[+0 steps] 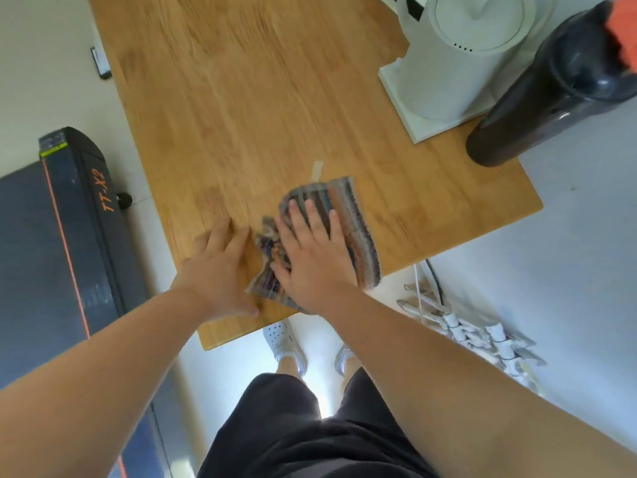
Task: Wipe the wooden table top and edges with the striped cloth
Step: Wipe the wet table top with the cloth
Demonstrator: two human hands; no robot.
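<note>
Wiping near edge of table [262, 98]; most of top left.
Right hand [310, 257] presses flat, fingers spread, on cloth [358, 232] at 6 o'clock. Left hand [220, 267] lies open beside it at 7 o'clock. Far top and 1 o'clock kettle [458, 60] area appear unwiped.

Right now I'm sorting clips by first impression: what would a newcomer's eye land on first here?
First, the two bare hands at the table's near edge: the right hand pressed flat on the striped cloth, the left hand flat on the wood beside it. Next, the white appliance and the dark bottle crowding the far right corner.
</note>
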